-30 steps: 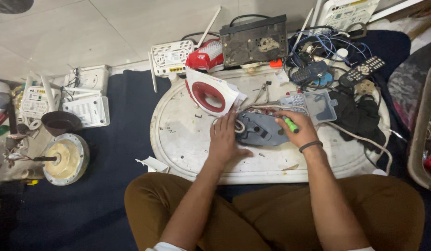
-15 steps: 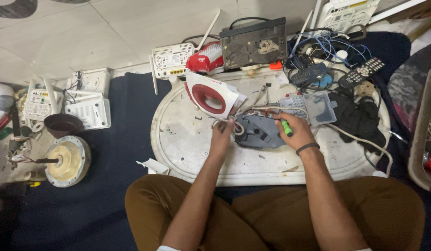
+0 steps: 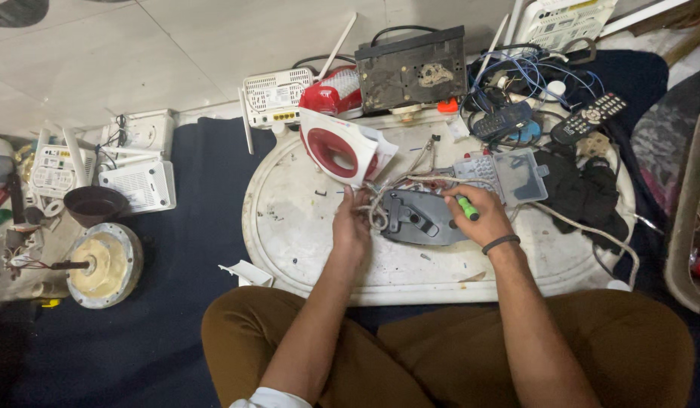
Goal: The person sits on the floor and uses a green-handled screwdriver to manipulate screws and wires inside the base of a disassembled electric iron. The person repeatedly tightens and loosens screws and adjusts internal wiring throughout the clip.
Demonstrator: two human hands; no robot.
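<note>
A grey iron soleplate lies on the white oval tray in front of me. My right hand is shut on a green-handled screwdriver at the plate's right end. My left hand grips the white cord and wire bundle at the plate's left end. The red and white iron shell stands tilted just behind my left hand.
A clear plastic parts box, two remotes and tangled cables crowd the tray's far right. A dark metal box and white routers stand behind. More routers and a round motor part lie left on the dark mat.
My left hand slid left off the soleplate onto the wire bundle near the iron shell. The right hand with the screwdriver stayed at the plate's right end.
</note>
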